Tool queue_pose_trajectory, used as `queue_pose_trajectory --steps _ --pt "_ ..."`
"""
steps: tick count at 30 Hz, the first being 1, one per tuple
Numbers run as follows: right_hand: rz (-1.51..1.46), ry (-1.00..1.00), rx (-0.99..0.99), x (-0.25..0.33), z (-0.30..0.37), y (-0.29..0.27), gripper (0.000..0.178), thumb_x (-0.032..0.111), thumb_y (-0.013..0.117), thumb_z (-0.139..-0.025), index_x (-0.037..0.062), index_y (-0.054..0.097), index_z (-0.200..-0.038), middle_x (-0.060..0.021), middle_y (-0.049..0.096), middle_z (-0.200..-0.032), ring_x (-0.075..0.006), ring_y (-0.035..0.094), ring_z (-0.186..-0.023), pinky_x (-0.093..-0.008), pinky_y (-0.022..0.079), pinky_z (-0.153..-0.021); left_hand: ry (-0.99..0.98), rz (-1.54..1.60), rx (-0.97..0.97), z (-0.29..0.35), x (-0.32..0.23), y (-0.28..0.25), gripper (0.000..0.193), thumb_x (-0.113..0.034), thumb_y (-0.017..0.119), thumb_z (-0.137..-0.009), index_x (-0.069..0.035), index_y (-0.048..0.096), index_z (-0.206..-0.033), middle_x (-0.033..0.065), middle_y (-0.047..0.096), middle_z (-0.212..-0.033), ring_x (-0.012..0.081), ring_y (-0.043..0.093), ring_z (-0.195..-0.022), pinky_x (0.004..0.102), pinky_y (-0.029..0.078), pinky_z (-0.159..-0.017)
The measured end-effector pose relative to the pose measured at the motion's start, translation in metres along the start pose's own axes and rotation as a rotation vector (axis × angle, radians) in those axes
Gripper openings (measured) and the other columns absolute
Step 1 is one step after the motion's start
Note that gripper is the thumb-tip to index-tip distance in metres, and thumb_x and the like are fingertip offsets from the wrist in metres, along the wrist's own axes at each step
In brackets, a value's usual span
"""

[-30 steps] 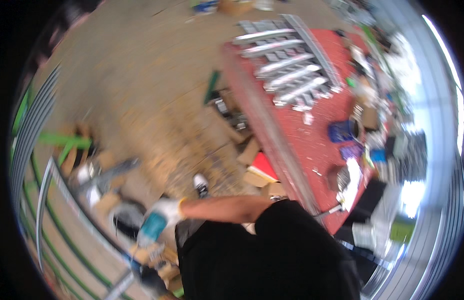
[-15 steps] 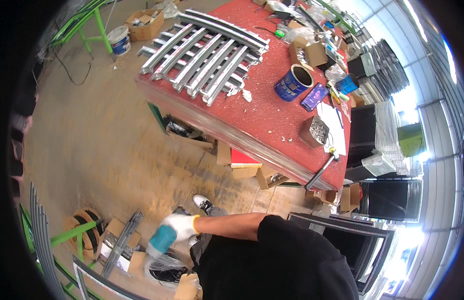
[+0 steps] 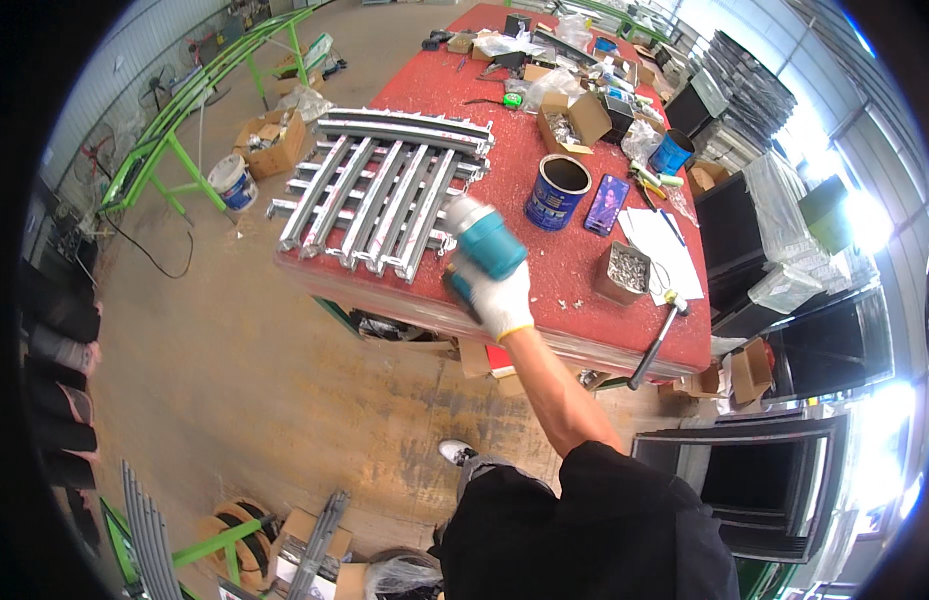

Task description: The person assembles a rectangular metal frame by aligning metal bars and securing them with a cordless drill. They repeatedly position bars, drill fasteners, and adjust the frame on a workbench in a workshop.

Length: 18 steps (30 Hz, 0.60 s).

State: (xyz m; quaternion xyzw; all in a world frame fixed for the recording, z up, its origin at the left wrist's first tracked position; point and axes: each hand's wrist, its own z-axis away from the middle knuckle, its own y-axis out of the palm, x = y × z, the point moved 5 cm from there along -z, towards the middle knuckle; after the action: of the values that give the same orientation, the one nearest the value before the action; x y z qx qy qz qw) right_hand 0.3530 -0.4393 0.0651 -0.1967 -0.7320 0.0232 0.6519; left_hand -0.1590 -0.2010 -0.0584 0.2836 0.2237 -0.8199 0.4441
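Observation:
My right hand (image 3: 501, 300), in a white glove with a yellow cuff, is closed around a teal cordless drill (image 3: 492, 245), somewhat blurred. It is held over the red-topped table (image 3: 414, 95), with its grey end toward the stacked metal bars. These silver-grey bars (image 3: 372, 200) lie crosswise in layers on the table's left side. To the right of my hand are a blue can (image 3: 556, 195), a phone (image 3: 606, 206) and an open box of small metal pieces (image 3: 623, 272). My left hand is out of view.
A hammer (image 3: 658, 340) lies at the table's right corner, its handle over the edge. Cartons and plastic wrap crowd the far end. A white bucket (image 3: 233, 184) and green frame (image 3: 179, 140) stand at left; dark framed panels (image 3: 754, 480) lean at right.
My right hand has swung the drill up from beside the floor cartons at lower left to over the table. The view has shifted too, showing more of the far side.

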Motion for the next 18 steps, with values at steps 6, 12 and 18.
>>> queue_pose_trajectory --steps 6,12,18 --pt "0.017 -0.017 -0.307 -0.042 -0.061 -0.038 0.022 0.014 0.082 -0.085 0.0036 0.077 -0.104 -0.0071 0.077 -0.095 -0.0179 0.072 -0.088 -0.0345 0.055 -0.083 -0.013 -0.047 -0.001 -0.011 -0.009 0.011 0.027 -0.01 0.068 -0.097 0.001 0.067 -0.121 0.0098 0.069 -0.108 0.0224 0.065 -0.095 0.0375 0.052 -0.082" --pt "0.064 -0.081 -0.257 -0.071 -0.069 -0.032 0.035 0.018 0.082 -0.086 0.0049 0.075 -0.117 -0.0116 0.078 -0.109 -0.0196 0.073 -0.095 -0.0341 0.055 -0.086 -0.035 -0.077 0.0 -0.016 -0.014 0.02 0.027 -0.009 0.07 -0.096 0.001 0.067 -0.12 0.0094 0.069 -0.106 0.0218 0.066 -0.092 0.0367 0.053 -0.079" --pt "0.503 0.176 -0.326 -0.06 -0.03 -0.04 0.05 0.028 0.077 -0.086 0.0027 0.066 -0.128 -0.0238 0.072 -0.112 -0.0434 0.071 -0.103 -0.0504 0.056 -0.093 -0.049 -0.045 0.017 -0.017 -0.013 0.018 0.027 -0.008 0.071 -0.094 0.002 0.067 -0.119 0.009 0.07 -0.104 0.0212 0.066 -0.09 0.0359 0.053 -0.075"
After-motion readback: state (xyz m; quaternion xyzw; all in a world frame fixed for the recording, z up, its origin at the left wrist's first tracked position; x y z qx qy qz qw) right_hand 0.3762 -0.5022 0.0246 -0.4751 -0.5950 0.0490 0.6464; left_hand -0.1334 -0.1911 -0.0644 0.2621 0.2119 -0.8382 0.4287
